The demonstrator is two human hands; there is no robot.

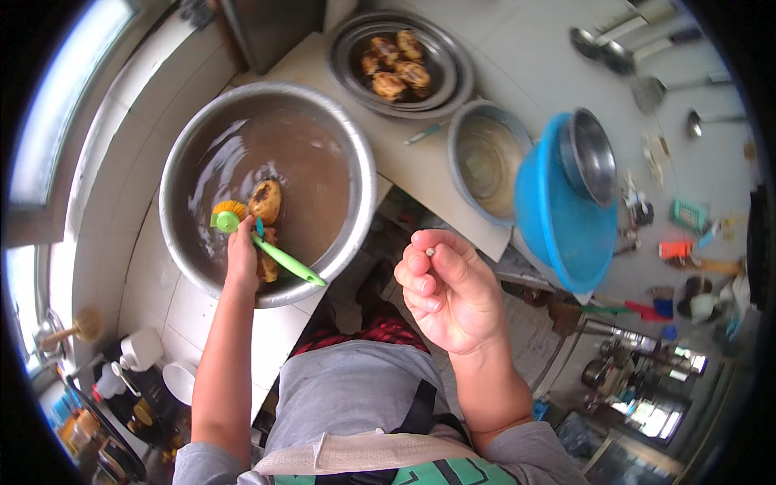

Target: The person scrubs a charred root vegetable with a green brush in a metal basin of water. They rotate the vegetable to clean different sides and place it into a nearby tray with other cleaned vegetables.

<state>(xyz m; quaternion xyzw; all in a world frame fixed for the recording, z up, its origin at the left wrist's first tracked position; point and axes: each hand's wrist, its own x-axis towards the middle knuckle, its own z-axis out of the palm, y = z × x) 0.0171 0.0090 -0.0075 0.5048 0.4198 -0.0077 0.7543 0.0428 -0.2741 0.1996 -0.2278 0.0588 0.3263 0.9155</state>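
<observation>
My left hand (242, 254) reaches over a large metal basin (364, 182) of murky brown water. Its fingers are on a green-handled brush (282, 257) with yellow bristles, whose handle end lies towards the basin's near right rim. Just beyond the fingertips sits a yellowish, dark-spotted root vegetable or fruit (267, 202); another brownish piece (268, 267) is partly hidden beneath the handle. Raised to the right of the basin, my right hand (451, 291) pinches a tiny pale bit (430, 251) between thumb and index finger, the other fingers curled.
Stacked metal bowls (464, 79) hold several browned, dark-marked pieces (388, 86) behind the basin. A grey basin (458, 182) with cloudy liquid stands beside a tilted blue basin (545, 206) and a small metal bowl (597, 157). Ladles (618, 54) hang on the tiled wall; a white jug (142, 350) is at lower left.
</observation>
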